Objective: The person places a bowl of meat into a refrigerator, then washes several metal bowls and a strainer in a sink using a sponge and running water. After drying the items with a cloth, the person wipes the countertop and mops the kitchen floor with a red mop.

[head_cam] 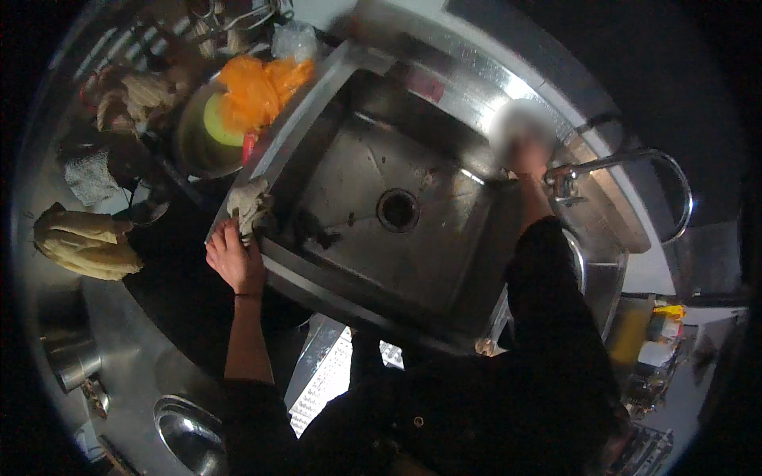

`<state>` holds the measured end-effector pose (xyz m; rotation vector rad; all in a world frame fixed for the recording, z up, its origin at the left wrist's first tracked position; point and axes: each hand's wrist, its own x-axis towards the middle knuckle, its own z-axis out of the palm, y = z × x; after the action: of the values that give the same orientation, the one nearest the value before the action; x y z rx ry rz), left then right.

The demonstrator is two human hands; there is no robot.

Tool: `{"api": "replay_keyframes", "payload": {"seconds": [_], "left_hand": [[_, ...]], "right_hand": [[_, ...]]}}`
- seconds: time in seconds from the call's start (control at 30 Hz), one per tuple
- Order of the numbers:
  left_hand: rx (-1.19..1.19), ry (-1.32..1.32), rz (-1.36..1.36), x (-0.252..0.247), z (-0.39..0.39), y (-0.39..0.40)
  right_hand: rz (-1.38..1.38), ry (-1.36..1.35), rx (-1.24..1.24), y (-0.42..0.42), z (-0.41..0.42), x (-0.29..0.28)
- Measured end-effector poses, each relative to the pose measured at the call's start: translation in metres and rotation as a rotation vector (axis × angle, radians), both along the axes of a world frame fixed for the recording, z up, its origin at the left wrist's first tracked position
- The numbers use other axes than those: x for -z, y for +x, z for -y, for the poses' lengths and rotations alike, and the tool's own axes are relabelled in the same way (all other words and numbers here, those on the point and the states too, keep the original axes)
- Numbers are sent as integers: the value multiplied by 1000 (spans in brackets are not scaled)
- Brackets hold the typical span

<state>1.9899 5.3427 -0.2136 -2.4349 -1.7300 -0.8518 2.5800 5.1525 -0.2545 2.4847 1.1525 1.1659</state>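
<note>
A stainless steel sink basin (357, 178) with a round drain (398, 210) lies before me. At its left front corner my left hand (235, 256) pinches a crumpled greyish-beige cloth (249, 205) against the rim. My right hand (531, 159) reaches over the back right corner, close to the base of the chrome faucet (564, 183). A blurred patch hides most of that hand's fingers, so its grip cannot be made out. The faucet's curved spout (684, 196) points away to the right. Dark specks lie on the basin floor.
Left of the sink stands a metal pot (193, 140) with an orange plastic bag (256, 89) over it. Beyond are rumpled cloths (134, 98) and a folded yellowish towel (86, 244). A round metal bowl (193, 437) sits at lower left. Several small items (658, 351) crowd the right side.
</note>
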Motion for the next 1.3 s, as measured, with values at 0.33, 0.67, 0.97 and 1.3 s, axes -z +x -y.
{"api": "replay_keyframes", "payload": {"seconds": [0.33,0.67,0.97,1.3], "left_hand": [[-36,-82,-61,8,-1,-8],[-46,-108,-72,12,-4,-5],[-43,-85,-48,10,-2,-4],[1,-19,-37,18,-9,-7]], "right_hand": [[-1231,-108,-678,-211,-53,35],[-1752,-58,-583,-372,-87,11],[-1168,22,-118,-129,-16,47],[-1041,-127,-113,-158,-14,165]]}}
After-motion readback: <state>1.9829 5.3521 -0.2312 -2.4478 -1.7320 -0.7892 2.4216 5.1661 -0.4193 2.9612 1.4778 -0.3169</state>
